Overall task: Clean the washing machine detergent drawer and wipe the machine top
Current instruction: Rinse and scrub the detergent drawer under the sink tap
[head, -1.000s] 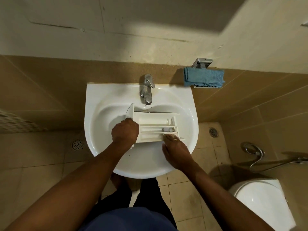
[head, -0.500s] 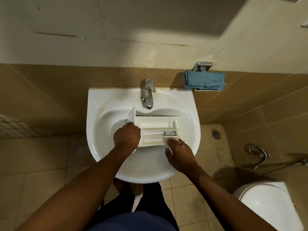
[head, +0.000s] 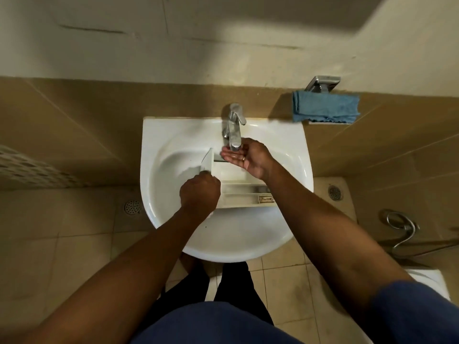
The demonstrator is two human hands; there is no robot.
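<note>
Drawer [head: 244, 192] of white plastic, gripped by left hand [head: 200, 192]; right hand [head: 246, 157] cupped open, seemingly empty, under chrome tap [head: 234, 130].

The person is holding both bare forearms out in front, angled inward from the body. The left hand [head: 200, 193] is sitting knuckles up, fingers curled down, gripping the left end of the drawer [head: 244, 194]. The right hand [head: 244, 157] is hanging farther forward than the left, turned palm up, fingers straight and close together in a shallow cup, pointing left. The hands are not touching. A blue sleeve [head: 409, 311] is covering the right upper arm.
</note>
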